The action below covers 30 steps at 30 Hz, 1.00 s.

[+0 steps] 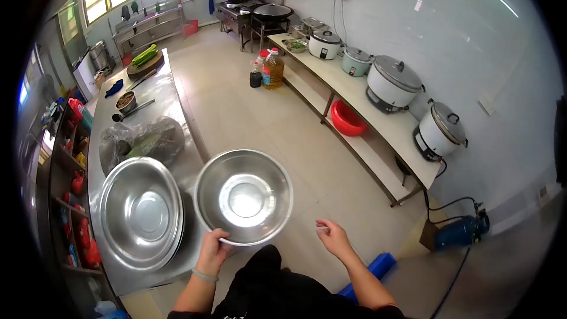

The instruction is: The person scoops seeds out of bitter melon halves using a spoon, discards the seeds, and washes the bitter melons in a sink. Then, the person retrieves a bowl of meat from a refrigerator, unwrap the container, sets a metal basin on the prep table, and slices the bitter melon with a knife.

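My left hand (214,249) grips the near rim of a stainless steel basin (243,196), thumb over the edge and the other fingers hidden under it. This basin is held off the floor beside the table, its shiny inside facing me with nothing in it. Close by on the left, a stack of larger steel basins (142,215) rests on the metal table (139,283). To the right of the held basin, my right hand (332,237) hangs in the air, apart from it. Its fingers are loosely bent, and I see nothing in them.
Behind the stacked basins lie a clear plastic bag (142,142), a ladle (133,110) and a chopping board with green vegetables (144,56). Rice cookers (393,82) line the right-hand bench (354,103); a red basin (347,119) sits below. A blue gas cylinder (458,233) stands at right.
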Available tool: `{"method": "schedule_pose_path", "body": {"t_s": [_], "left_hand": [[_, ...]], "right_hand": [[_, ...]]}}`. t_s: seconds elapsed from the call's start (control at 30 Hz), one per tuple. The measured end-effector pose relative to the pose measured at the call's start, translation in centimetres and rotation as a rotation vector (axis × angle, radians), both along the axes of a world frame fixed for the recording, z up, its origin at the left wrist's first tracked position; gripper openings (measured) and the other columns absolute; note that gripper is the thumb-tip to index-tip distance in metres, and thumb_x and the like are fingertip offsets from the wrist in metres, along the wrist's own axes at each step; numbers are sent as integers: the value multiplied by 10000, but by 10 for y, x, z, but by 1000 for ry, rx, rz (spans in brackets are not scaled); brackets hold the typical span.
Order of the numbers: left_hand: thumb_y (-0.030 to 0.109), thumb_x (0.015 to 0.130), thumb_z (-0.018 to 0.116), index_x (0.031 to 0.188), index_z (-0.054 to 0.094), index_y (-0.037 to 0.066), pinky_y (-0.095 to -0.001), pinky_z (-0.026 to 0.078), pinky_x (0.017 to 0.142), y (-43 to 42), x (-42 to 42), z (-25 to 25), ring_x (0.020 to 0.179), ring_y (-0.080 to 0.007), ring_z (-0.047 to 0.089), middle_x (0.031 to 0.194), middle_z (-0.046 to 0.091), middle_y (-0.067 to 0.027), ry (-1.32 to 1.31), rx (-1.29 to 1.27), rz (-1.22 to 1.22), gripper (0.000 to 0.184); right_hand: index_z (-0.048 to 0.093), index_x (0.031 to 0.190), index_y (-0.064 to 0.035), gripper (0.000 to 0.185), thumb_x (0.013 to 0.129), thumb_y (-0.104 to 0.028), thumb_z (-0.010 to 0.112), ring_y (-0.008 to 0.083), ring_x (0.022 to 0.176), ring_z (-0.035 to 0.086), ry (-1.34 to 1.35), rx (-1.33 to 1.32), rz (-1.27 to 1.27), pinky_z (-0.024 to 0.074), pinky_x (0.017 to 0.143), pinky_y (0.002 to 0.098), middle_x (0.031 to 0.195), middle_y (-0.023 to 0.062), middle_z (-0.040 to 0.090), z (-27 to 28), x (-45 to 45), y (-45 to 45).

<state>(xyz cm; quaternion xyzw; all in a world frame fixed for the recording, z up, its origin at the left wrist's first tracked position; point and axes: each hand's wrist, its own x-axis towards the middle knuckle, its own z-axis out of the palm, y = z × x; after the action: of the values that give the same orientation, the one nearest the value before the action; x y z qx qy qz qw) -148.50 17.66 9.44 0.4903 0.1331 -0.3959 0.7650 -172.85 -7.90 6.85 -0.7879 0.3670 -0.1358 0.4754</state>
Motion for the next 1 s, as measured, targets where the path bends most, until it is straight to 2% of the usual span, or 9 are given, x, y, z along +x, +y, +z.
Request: {"method": "schedule_pose_path", "body": {"t_s": [0.07,0.17,0.27,0.43,0.5,0.63,0.73,0.83,1.0], "left_hand": [[-3,727,525,666,484,57,-302,418,439,-21,26,-19,492,-173,481,625,493,-38,3,22,109,95],[1,720,506,671,496,62,-295,449,464,-62,62,-50,533,-187,531,649,537,-58,40,45,193,79],[-2,729,503,763,543,3,-344,578,651,-115,120,-88,677,-245,617,756,587,-97,215,-114,247,53],[15,747,531,824,555,-25,-408,570,805,-240,192,-62,815,-271,644,846,621,-123,208,-161,178,90],[56,772,529,809,578,-3,-335,562,706,-281,218,-33,788,-263,628,834,627,-135,182,-146,204,85],[66,793,537,820,577,-5,-329,572,696,-330,294,-22,764,-257,635,830,631,-130,182,-129,163,86],[62,813,558,802,560,22,-326,584,651,-360,351,-22,673,-234,632,720,612,-83,127,-144,182,41],[69,814,556,802,565,27,-318,580,651,-385,405,-21,691,-226,630,751,621,-89,124,-102,361,45],[44,805,545,859,588,27,-332,571,664,-391,484,-11,753,-202,632,824,635,-70,72,-84,645,72]], "right_hand": [[589,1183,-25,347,856,-137,618,177,817,657,-12,-73,177,521,755,306,1088,124,650,4,49,-51],[575,1205,-33,365,869,-169,614,210,872,661,-2,-76,333,524,779,318,1096,138,622,10,109,-109],[564,1215,-34,364,876,-163,600,259,892,656,126,-86,428,516,813,357,1138,162,578,-4,145,-164],[561,1241,-45,400,874,-194,624,265,910,659,240,-13,537,517,822,351,1152,170,583,1,188,-274],[579,1218,-43,388,862,-185,640,257,928,663,263,13,388,519,828,345,1138,169,622,-3,209,-315],[600,1201,-43,359,875,-191,628,228,925,669,99,256,168,522,819,337,1088,137,667,-28,273,-386],[600,1200,-33,353,883,-190,618,213,904,668,141,309,240,522,816,328,1058,128,677,-56,346,-437],[579,1202,4,339,880,-102,591,168,854,651,182,201,429,526,757,299,1061,108,667,-67,442,-480],[577,1189,15,329,885,-112,587,174,853,658,148,325,652,525,755,294,1037,118,673,-67,628,-514]]}}
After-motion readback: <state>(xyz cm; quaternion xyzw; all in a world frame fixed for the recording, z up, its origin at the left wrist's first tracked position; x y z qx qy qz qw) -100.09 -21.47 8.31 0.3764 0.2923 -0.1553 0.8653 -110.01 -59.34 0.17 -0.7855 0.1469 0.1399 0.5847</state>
